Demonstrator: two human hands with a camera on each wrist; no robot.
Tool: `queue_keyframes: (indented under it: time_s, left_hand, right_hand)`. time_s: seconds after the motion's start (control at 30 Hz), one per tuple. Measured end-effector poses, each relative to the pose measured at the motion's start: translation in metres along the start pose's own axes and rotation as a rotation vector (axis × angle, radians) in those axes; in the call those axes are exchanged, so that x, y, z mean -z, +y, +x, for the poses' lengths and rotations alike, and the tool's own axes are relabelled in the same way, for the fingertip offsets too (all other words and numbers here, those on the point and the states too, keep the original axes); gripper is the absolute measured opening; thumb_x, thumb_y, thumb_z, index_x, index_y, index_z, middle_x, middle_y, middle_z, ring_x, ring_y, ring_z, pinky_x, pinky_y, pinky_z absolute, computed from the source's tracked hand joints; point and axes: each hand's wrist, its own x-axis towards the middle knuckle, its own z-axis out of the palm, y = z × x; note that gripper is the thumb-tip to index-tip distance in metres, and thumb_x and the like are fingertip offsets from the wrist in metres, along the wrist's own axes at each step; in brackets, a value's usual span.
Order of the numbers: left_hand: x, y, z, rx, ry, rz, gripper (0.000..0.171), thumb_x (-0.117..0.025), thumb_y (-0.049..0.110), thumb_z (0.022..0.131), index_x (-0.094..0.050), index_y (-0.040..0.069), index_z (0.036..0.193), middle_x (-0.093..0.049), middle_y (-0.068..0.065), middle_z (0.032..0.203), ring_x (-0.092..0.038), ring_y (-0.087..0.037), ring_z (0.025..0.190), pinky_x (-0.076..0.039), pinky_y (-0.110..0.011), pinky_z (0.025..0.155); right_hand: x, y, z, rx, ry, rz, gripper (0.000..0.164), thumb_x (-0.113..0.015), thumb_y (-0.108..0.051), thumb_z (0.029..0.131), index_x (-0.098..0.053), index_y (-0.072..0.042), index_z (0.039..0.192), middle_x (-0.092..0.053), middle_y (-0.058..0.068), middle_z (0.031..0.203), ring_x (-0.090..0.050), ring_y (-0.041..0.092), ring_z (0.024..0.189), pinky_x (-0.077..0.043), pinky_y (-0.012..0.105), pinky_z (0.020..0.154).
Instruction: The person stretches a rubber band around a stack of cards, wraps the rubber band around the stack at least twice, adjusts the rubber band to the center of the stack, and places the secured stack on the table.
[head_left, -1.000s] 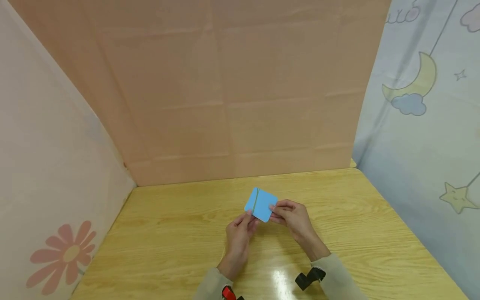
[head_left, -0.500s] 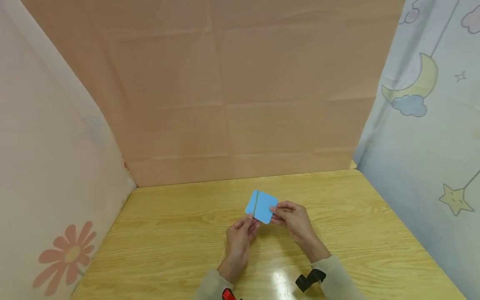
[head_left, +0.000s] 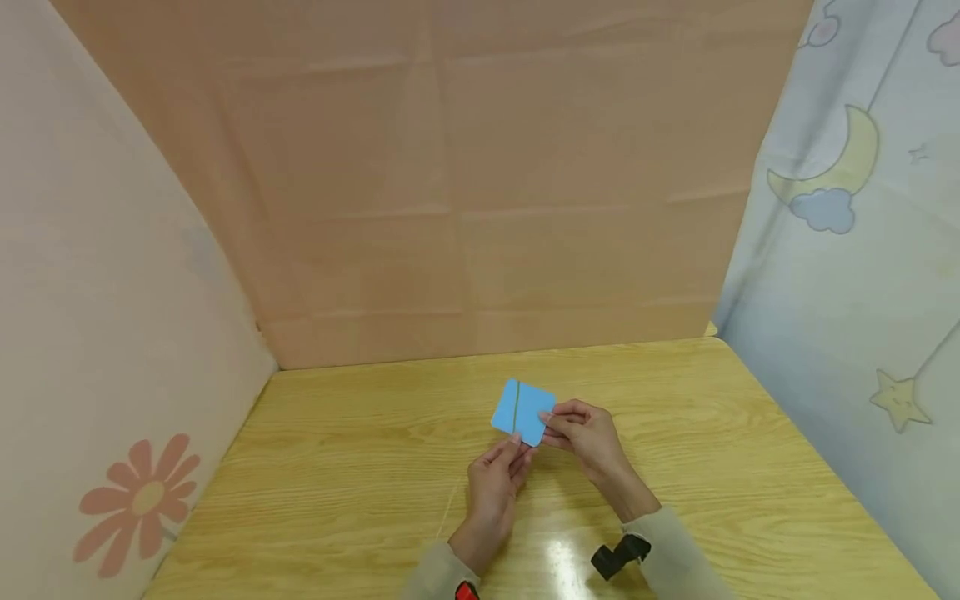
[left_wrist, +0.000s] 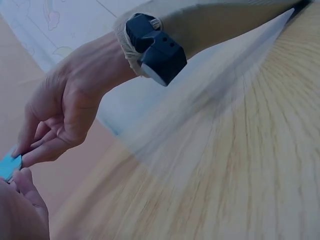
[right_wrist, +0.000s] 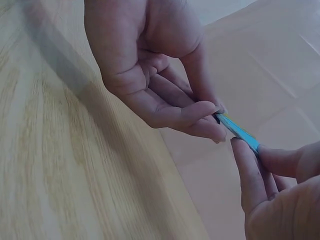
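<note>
A thin stack of blue square cards point(head_left: 533, 408) with rounded corners is held tilted above the table in the head view. A narrow yellow-green rubber band point(head_left: 517, 407) runs across it, left of its middle. My left hand point(head_left: 492, 487) pinches the lower edge, with the thumb at the band's lower end. The right hand point(head_left: 592, 437) grips the right corner between thumb and fingers. Seen edge-on in the right wrist view, the card stack point(right_wrist: 239, 132) sits between both sets of fingertips. Only a small piece of the cards point(left_wrist: 11, 165) shows in the left wrist view.
A wood-grain table point(head_left: 337, 467) lies under the hands. An orange-brown cloth point(head_left: 480, 208) hangs behind it, with pale printed curtains point(head_left: 832, 292) at the sides. The right wrist bears a black camera point(head_left: 621, 557).
My left hand has slid right along the cards' lower edge. The rubber band has shifted right with it, and its strands now look like one line. The right hand keeps its grip.
</note>
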Motion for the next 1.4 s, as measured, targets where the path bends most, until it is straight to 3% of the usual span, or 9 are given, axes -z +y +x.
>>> queue_keyframes:
  time_s: [0.17, 0.43, 0.7, 0.83, 1.07, 1.4]
  left_hand:
    - [0.003, 0.0, 0.003, -0.015, -0.02, 0.01, 0.031, -0.073, 0.023, 0.101, -0.074, -0.004, 0.116, -0.078, -0.001, 0.094, -0.077, -0.011, 0.088, -0.062, -0.02, 0.081]
    - [0.008, 0.008, 0.008, 0.002, -0.057, 0.102, 0.029, -0.074, 0.024, 0.1, -0.074, -0.002, 0.114, -0.081, -0.002, 0.095, -0.078, -0.011, 0.087, -0.062, -0.021, 0.079]
    - [0.027, 0.023, 0.018, -0.027, -0.117, 0.171, 0.039, -0.073, 0.029, 0.101, -0.07, -0.004, 0.122, -0.079, -0.002, 0.096, -0.077, -0.013, 0.091, -0.064, -0.024, 0.084]
    - [0.033, 0.03, 0.023, -0.006, -0.148, 0.213, 0.04, -0.073, 0.029, 0.101, -0.07, -0.004, 0.124, -0.079, -0.002, 0.095, -0.077, -0.013, 0.091, -0.064, -0.025, 0.084]
    - [0.04, 0.034, 0.03, 0.019, -0.238, 0.338, 0.046, -0.073, 0.032, 0.101, -0.069, -0.004, 0.129, -0.08, -0.006, 0.101, -0.078, -0.016, 0.095, -0.064, -0.027, 0.085]
    - [0.049, 0.041, 0.041, 0.015, -0.283, 0.417, 0.047, -0.075, 0.029, 0.099, -0.069, -0.003, 0.133, -0.081, -0.007, 0.106, -0.077, -0.014, 0.092, -0.065, -0.034, 0.09]
  right_hand:
    - [0.0, 0.001, -0.002, 0.017, -0.008, -0.004, 0.014, -0.067, 0.003, 0.1, -0.063, 0.009, 0.112, -0.073, 0.003, 0.086, -0.078, 0.017, 0.081, -0.066, 0.031, 0.081]
    - [0.007, -0.004, -0.001, -0.021, -0.015, -0.023, 0.018, -0.07, -0.002, 0.1, -0.063, 0.007, 0.115, -0.073, 0.002, 0.088, -0.078, 0.016, 0.082, -0.066, 0.03, 0.081]
    - [0.011, -0.006, -0.001, -0.032, -0.014, -0.064, 0.026, -0.071, -0.006, 0.1, -0.062, 0.007, 0.121, -0.074, 0.001, 0.092, -0.077, 0.016, 0.084, -0.066, 0.03, 0.081]
    - [0.012, -0.006, -0.001, -0.037, -0.021, -0.078, 0.033, -0.07, -0.007, 0.101, -0.06, 0.009, 0.128, -0.073, 0.002, 0.095, -0.076, 0.015, 0.085, -0.066, 0.029, 0.082]
    - [0.016, -0.006, -0.003, -0.046, -0.028, -0.114, 0.047, -0.069, -0.009, 0.102, -0.054, 0.013, 0.14, -0.073, 0.004, 0.102, -0.074, 0.013, 0.086, -0.065, 0.027, 0.081]
    - [0.025, 0.0, -0.005, -0.062, -0.079, -0.195, 0.051, -0.069, -0.013, 0.102, -0.055, 0.01, 0.145, -0.071, 0.004, 0.107, -0.071, 0.014, 0.089, -0.065, 0.031, 0.085]
